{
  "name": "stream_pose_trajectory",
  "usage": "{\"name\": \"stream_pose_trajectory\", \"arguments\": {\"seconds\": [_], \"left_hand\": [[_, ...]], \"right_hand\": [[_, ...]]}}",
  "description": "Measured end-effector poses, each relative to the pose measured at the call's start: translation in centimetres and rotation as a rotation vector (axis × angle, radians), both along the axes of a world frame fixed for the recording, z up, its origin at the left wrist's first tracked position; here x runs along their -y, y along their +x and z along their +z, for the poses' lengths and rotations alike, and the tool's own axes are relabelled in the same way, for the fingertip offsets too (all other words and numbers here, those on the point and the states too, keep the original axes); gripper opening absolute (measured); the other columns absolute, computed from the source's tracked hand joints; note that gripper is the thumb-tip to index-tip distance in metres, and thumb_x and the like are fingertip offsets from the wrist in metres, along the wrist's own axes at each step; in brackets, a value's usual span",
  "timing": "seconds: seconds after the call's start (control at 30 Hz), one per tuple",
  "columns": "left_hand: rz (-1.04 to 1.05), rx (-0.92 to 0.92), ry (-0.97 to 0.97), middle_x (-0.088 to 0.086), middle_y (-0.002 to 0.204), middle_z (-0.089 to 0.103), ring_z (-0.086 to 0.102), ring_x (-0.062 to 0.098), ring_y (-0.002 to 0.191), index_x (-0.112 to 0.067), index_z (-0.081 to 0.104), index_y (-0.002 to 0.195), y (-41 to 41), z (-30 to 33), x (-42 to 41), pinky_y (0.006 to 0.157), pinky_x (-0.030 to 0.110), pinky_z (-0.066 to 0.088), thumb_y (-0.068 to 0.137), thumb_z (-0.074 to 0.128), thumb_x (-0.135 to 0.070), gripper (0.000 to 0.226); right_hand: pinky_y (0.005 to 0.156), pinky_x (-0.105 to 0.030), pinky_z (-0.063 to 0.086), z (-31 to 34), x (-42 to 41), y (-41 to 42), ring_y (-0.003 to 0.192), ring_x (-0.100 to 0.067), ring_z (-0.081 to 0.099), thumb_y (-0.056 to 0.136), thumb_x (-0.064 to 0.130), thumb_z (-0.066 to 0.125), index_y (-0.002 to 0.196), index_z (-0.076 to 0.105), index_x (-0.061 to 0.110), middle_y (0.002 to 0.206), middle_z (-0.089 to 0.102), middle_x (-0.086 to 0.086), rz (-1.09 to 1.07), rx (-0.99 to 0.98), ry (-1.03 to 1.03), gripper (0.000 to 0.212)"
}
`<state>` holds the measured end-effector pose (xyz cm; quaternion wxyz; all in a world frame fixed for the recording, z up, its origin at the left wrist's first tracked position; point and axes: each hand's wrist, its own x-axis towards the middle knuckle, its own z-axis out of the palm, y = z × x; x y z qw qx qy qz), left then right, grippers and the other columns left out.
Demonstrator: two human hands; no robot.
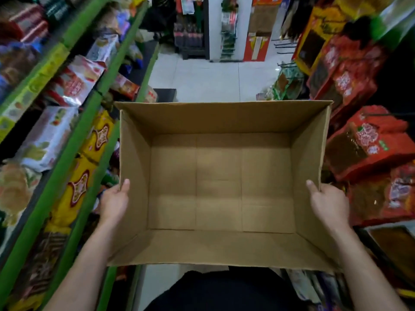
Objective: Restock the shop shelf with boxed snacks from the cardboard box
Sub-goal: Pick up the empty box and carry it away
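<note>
A brown cardboard box [221, 122] is held in front of me at waist height, its top open and its inside bare. My left hand [114, 202] grips its left wall, thumb hooked over the rim. My right hand [329, 203] grips the right wall the same way. On my left run green-edged shelves [60, 162] stacked with yellow boxed snacks [77, 191] and bagged goods. No boxed snack lies in the cardboard box.
Red packets [359, 144] hang and lean on the rack to my right. A white tiled aisle [215, 79] runs ahead to a drinks display [190, 34] and a red stand [258, 41]. A low black base [165, 94] juts out at the shelf's far end.
</note>
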<state>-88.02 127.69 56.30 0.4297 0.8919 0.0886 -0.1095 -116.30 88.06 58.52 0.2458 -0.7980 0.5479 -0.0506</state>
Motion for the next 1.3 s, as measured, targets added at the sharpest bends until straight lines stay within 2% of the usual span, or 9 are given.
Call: {"name": "stream_pose_trajectory", "arguments": {"seconds": [0.17,0.3,0.43,0.6,0.73,0.93,1.03,1.13,1.3], "left_hand": [[0.028,0.026,0.024,0.027,0.127,0.061,0.055,0.042,0.119,0.008,0.059,0.125,5.8,0.7,7.8,0.102,0.042,0.039,0.1,0.052,-0.04,0.055],[0.028,0.051,0.041,0.025,0.115,0.065,0.059,0.035,0.105,0.008,0.064,0.114,10.1,1.5,12.1,0.09,0.034,0.038,0.101,0.052,-0.036,0.047],[0.067,-0.006,-0.007,0.021,0.121,0.065,0.058,0.038,0.116,0.002,0.063,0.122,15.0,1.0,16.0,0.104,0.042,0.041,0.1,0.053,-0.041,0.049],[0.057,-0.041,0.017,0.016,0.086,0.062,0.061,0.039,0.092,-0.002,0.064,0.092,23.8,-0.6,21.7,0.08,0.037,0.038,0.1,0.053,-0.04,0.041],[0.046,-0.082,0.016,0.01,0.092,0.061,0.057,0.03,0.093,0.0,0.066,0.104,32.7,-0.9,26.5,0.083,0.039,0.04,0.1,0.051,-0.041,0.043],[0.023,-0.085,0.016,0.007,0.088,0.062,0.059,0.031,0.093,-0.005,0.067,0.103,46.9,0.4,33.4,0.08,0.032,0.037,0.1,0.053,-0.04,0.038],[-0.01,-0.068,0.028,0.011,0.102,0.063,0.056,0.027,0.096,0.002,0.065,0.117,53.5,0.7,37.1,0.086,0.033,0.038,0.1,0.053,-0.04,0.047],[-0.047,-0.06,0.056,0.024,0.103,0.068,0.062,0.039,0.1,0.004,0.067,0.107,60.0,0.0,41.2,0.091,0.042,0.044,0.1,0.053,-0.039,0.046],[-0.034,-0.061,0.085,0.026,0.093,0.066,0.062,0.043,0.095,0.002,0.067,0.1,70.4,-1.2,49.6,0.086,0.045,0.046,0.1,0.053,-0.04,0.045]], "right_hand": [[0.081,-0.044,0.049,0.7,8.3,6.6,0.087,-0.043,0.061,0.1,0.043,0.047,0.074,0.063,0.007,0.087,0.066,-0.024,0.016,0.03,-0.003,0.047],[0.072,-0.039,0.039,1.0,13.1,11.1,0.087,-0.044,0.061,0.1,0.04,0.048,0.073,0.061,0.009,0.089,0.067,-0.027,0.023,0.017,-0.001,0.043],[0.076,-0.042,0.044,0.4,17.6,16.6,0.089,-0.044,0.061,0.1,0.04,0.048,0.078,0.064,0.003,0.092,0.066,-0.029,0.023,0.009,0.013,0.046],[0.088,-0.048,0.049,-0.5,23.0,25.7,0.097,-0.046,0.06,0.1,0.045,0.047,0.09,0.067,-0.001,0.1,0.066,-0.031,0.02,-0.032,0.042,0.05],[0.088,-0.048,0.046,-0.7,27.5,34.5,0.101,-0.048,0.058,0.1,0.043,0.047,0.097,0.066,-0.004,0.106,0.064,-0.033,-0.003,-0.042,0.038,0.051],[0.076,-0.043,0.045,-0.1,33.3,46.8,0.095,-0.045,0.06,0.1,0.042,0.047,0.087,0.064,0.0,0.097,0.065,-0.031,-0.014,-0.031,0.035,0.047],[0.075,-0.043,0.043,-0.5,36.5,51.9,0.095,-0.045,0.06,0.1,0.042,0.047,0.091,0.066,-0.003,0.098,0.066,-0.032,-0.051,-0.033,0.033,0.049],[0.085,-0.047,0.048,-1.5,40.3,57.3,0.097,-0.045,0.06,0.1,0.044,0.045,0.098,0.069,-0.001,0.101,0.067,-0.03,-0.064,-0.039,0.049,0.051],[0.079,-0.044,0.046,-3.5,48.1,68.2,0.091,-0.043,0.061,0.1,0.043,0.047,0.091,0.068,0.001,0.095,0.067,-0.028,-0.052,-0.024,0.055,0.048]]}}
